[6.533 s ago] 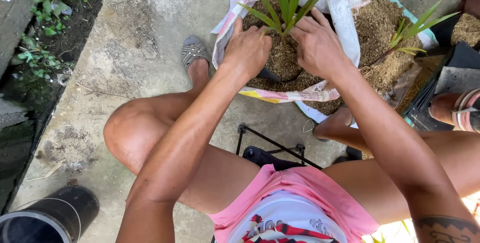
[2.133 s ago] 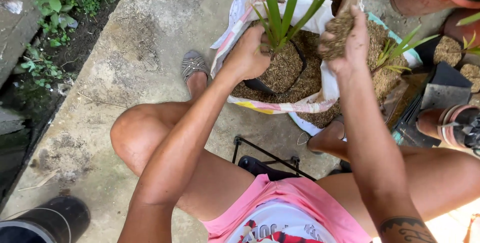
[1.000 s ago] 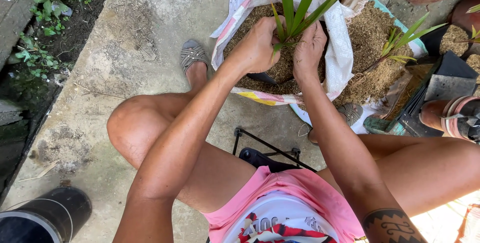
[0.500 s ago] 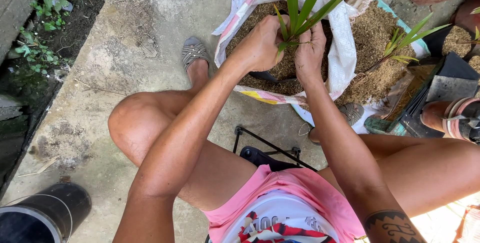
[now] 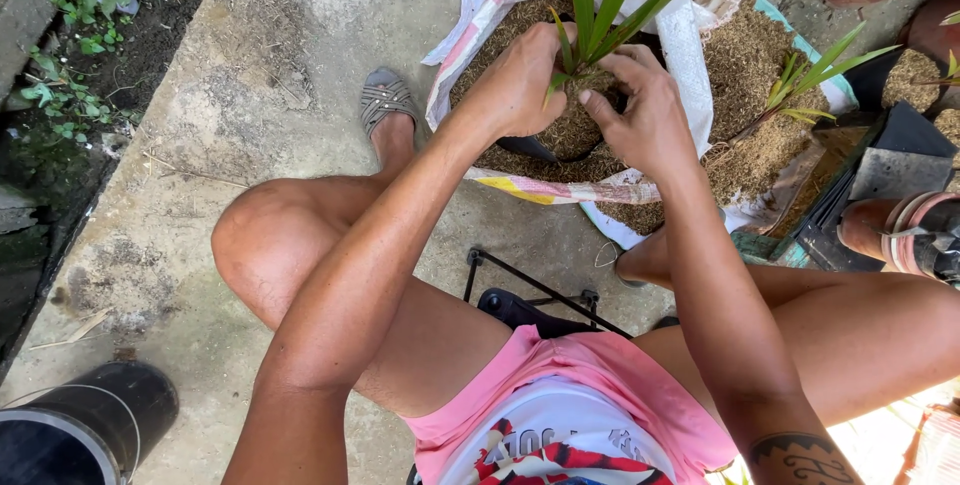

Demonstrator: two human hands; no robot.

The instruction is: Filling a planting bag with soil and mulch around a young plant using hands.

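Item — your left hand (image 5: 520, 85): curled over the near-left side of the seedling (image 5: 598, 0), fingers pressed together against the base of its long green leaves and the brown husk fill around it.

Item — your right hand (image 5: 645, 110): set against the right side of the same base, fingers bent and bunched, fingertips (image 5: 585, 97) on the fill; whether they pinched any husk could not be told from this angle.

Item — black pot (image 5: 530, 148): held the seedling, only a dark sliver of rim showing below your left hand. It stood inside the open white sack (image 5: 690, 55), on loose husk.

Item — second seedling (image 5: 810, 75): rooted in a husk heap just right of the sack, apart from both hands.

Item — grey sandal (image 5: 385, 100): on your foot, on the concrete floor (image 5: 250, 75), left of the sack.

Item — black pipe (image 5: 85, 430): lower left corner, well apart.
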